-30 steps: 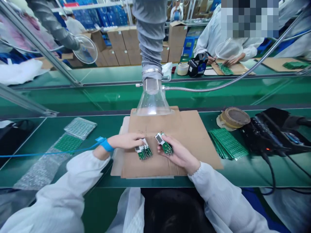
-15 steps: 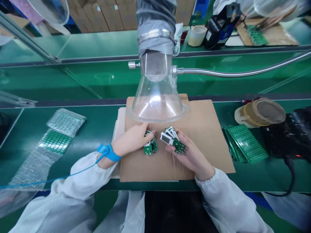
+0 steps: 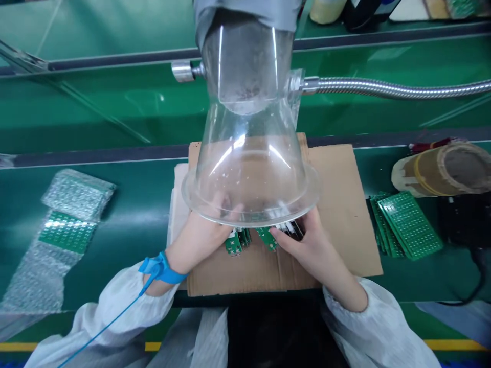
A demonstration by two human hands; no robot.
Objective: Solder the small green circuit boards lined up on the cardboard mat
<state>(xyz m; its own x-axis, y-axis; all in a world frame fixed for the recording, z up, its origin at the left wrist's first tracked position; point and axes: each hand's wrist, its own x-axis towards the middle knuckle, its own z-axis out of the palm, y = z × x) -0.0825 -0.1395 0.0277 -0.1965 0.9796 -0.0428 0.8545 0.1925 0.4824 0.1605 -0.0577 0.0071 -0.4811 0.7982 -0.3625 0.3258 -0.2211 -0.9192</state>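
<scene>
My left hand point(image 3: 199, 237), with a blue strap point(image 3: 164, 268) round the wrist, is closed on a small bunch of green circuit boards point(image 3: 233, 244) just above the cardboard. Its fingertips show only blurrily through the clear hood. My right hand point(image 3: 312, 248) grips a fanned bunch of similar boards with white and dark parts point(image 3: 289, 229), thumb across the near side. One green board point(image 3: 267, 238) sticks out to the left of that thumb. The hood's rim hides the upper ends of both bunches.
A clear extraction hood point(image 3: 249, 199) hangs low over the cardboard sheet point(image 3: 341, 214), on a metal gooseneck point(image 3: 368, 88). On the right are stacked green panels point(image 3: 410, 227) and a tape-wrapped round container point(image 3: 429, 171). Bubble wrap point(image 3: 76, 191) with a green panel point(image 3: 67, 232) lies left.
My view has moved closer and lower, so the hood looks larger and now covers my fingertips. The bunch in my right hand has turned, showing its edges. Both hands still hold boards.
</scene>
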